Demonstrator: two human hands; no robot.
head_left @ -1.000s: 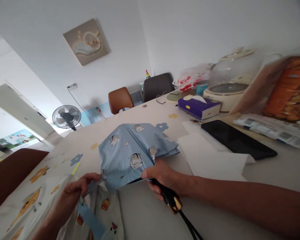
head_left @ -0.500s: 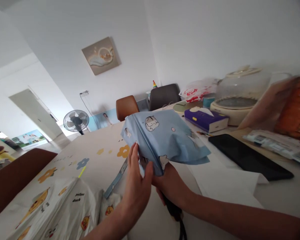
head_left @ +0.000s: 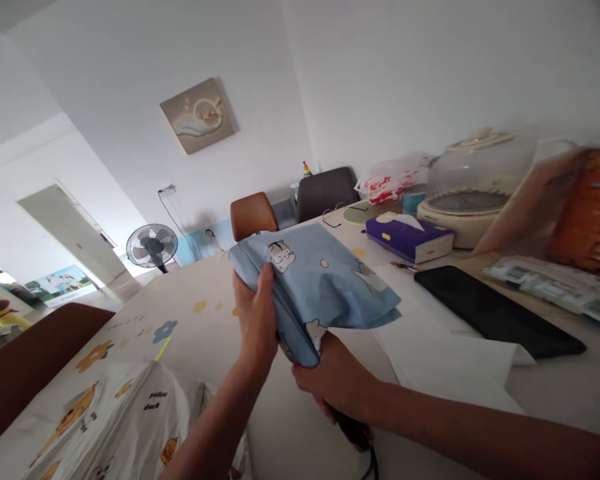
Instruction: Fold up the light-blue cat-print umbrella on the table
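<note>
Bench: the pale surface [head_left: 285,433] under everything, seemingly left open at the near middle to give both hands room.
Duck-print material [head_left: 147,437]: crumpled at the near left, out of the umbrella's line; bag or cloth, I cannot tell.
Umbrella [head_left: 325,283]: blue, partly gathered, held over the middle of the bench, its loose panels flaring to the right.
Umbrella's direction: top end far and left, grip end near and right.
Long axis: a slant from near right to far left, apparently to suit the right hand at the base.
Pot [head_left: 473,200]: upright at the far right, probably parked there for storage.
White paper [head_left: 447,367]: flat, right of the umbrella.
Tissue box [head_left: 410,239]: in front of the pot, tissue uppermost, likely for easy reach.
Phone [head_left: 500,310]: lying flat beside the paper, screen dark.
Right hand [head_left: 337,377]: curled round the umbrella's base, likely to steady it; some fingers hidden.
Left hand [head_left: 254,313]: pinching the gathered fabric, thumb on top and fingers behind, likely to press the folds together.
Handle [head_left: 353,430]: black, emerging below the right hand.
Strap [head_left: 373,463]: dark, hanging from the handle's end.
</note>
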